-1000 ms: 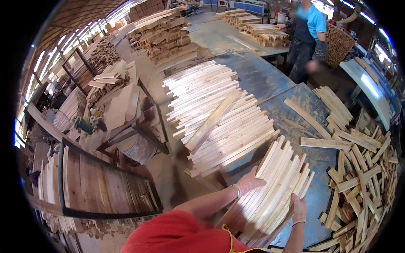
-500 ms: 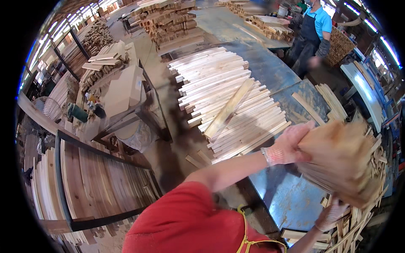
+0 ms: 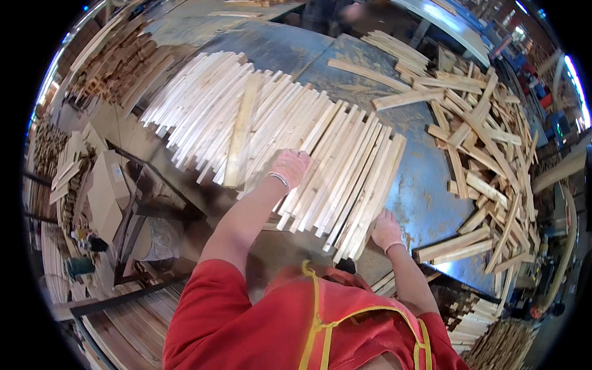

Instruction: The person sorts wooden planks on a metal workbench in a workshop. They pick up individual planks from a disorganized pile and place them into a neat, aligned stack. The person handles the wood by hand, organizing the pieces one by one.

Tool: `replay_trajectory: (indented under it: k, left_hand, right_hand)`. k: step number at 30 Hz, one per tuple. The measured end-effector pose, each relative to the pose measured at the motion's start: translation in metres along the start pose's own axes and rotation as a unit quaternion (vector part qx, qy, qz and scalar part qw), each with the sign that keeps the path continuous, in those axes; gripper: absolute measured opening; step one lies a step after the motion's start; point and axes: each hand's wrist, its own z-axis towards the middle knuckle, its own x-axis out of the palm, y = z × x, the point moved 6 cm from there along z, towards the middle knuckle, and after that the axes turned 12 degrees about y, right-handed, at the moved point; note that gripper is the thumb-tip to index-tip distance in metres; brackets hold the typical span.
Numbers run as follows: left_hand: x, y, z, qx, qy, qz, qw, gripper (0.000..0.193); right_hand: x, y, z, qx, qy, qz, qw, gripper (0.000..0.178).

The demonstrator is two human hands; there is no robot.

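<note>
A long row of pale wooden strips lies side by side on the blue metal table. My left hand, in a pinkish work glove, presses on the strips near the middle of the row, its fingers curled over them. My right hand, gloved alike, closes against the outer strip at the row's right end, close to the table's front edge. Between the two hands lies a group of strips with uneven near ends. One wider board rests slantwise on top of the row, left of my left hand. The fingertips are partly hidden.
At the right, a loose heap of wooden offcuts covers the blue table. Single boards lie behind the row. A stack of lumber stands at the far left, with a cardboard sheet nearer. A person's dark clothing shows beyond the table.
The bundle of wood held between my hands over the right side has come down; strips now lie at the row's right end. Both hands moved left, and my view turned right.
</note>
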Motion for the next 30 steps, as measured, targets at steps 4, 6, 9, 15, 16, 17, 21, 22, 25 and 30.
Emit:
replay_trajectory:
  k: [4,6,9,15,16,17,21,22,25,30]
  left_hand:
    - [-0.004,0.041,-0.052,-0.004,-0.11,-0.114,0.987,0.031]
    - [0.005,0.088,-0.09,-0.133,-0.117,-0.2,0.964,0.027]
    - [0.084,0.203,-0.179,-0.374,-0.323,-0.29,0.82,0.018]
    - [0.238,0.308,-0.242,-0.469,-0.323,-0.746,0.346,0.033]
    - [0.248,0.306,-0.23,-0.401,-0.312,-0.809,0.295,0.036]
    - [0.251,0.305,-0.212,-0.333,-0.309,-0.85,0.268,0.039]
    - [0.207,0.287,-0.167,-0.268,-0.204,-0.92,0.2,0.033]
    - [0.213,0.325,-0.191,-0.201,-0.228,-0.921,0.243,0.029]
    - [0.168,0.379,-0.199,-0.091,-0.328,-0.854,0.394,0.027]
    - [-0.057,0.386,-0.212,-0.324,-0.454,-0.451,0.697,0.05]
  right_hand:
    - [-0.043,0.019,-0.015,0.034,0.117,0.194,0.973,0.062]
    - [-0.047,-0.004,-0.043,0.102,0.08,0.363,0.923,0.073]
    - [-0.012,-0.061,-0.09,0.086,-0.026,0.585,0.806,0.074]
    - [0.038,-0.123,-0.159,0.189,-0.044,0.619,0.761,0.059]
    - [0.038,-0.124,-0.17,0.197,-0.027,0.62,0.759,0.058]
    - [0.015,-0.097,-0.167,0.236,-0.022,0.548,0.802,0.053]
    - [-0.023,-0.061,-0.18,0.231,-0.019,0.461,0.857,0.051]
    - [-0.031,-0.049,-0.171,0.257,0.008,0.452,0.854,0.049]
    - [0.006,-0.061,-0.18,0.248,0.032,0.428,0.868,0.054]
    - [0.022,-0.041,-0.182,0.219,0.064,0.365,0.903,0.06]
